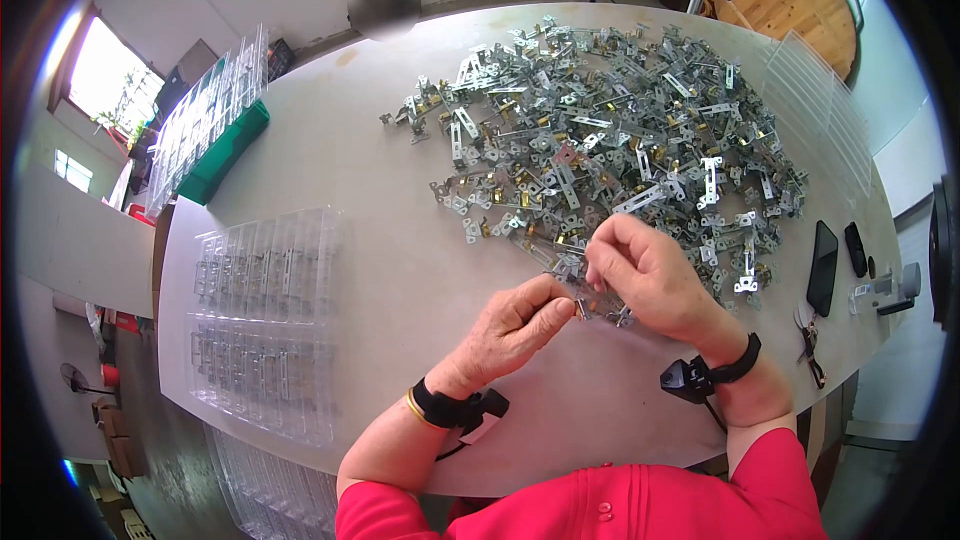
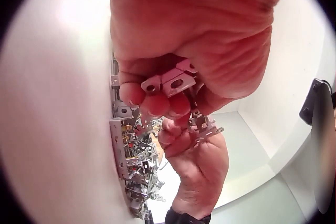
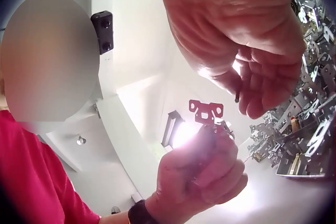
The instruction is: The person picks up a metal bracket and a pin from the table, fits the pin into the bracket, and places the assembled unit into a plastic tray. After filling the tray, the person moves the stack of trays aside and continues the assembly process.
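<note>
One broad table (image 1: pixel 385 180): pale; its near edge curves past the person's forearms, with bare surface between the hands and that edge, and more to the left, this side of the heap.
Heap of metal fittings (image 1: pixel 600 120): loose and tangled, just beyond the right hand; going by this, movement looks freer toward the body or leftward than outward.
Clear trays (image 1: pixel 333 275): well to the left, nearer the left hand, with fittings lying side by side in them.
Right hand (image 1: pixel 650 275): farther from the body than the left and over the heap's near fringe; fingers curled, thumb drawn against them, seemingly pinching a tiny dark piece.
Left hand (image 1: pixel 515 325): fingers and thumb closed round a metal fitting, knuckles up.
Phone (image 1: pixel 822 268): beside the right table edge, well apart from the work.
Held fitting (image 3: pixel 206 112): in the left hand, its winged end plate standing out of the grip toward the right fingers; the plate's long axis runs crosswise to the direction in which it sticks out. Near the right fingertips but apart from them, judged the relation that matters most.
Dark piece (image 3: pixel 237 96): at the right thumb tip, slim, pointing roughly down in the right wrist view; too small to identify.
</note>
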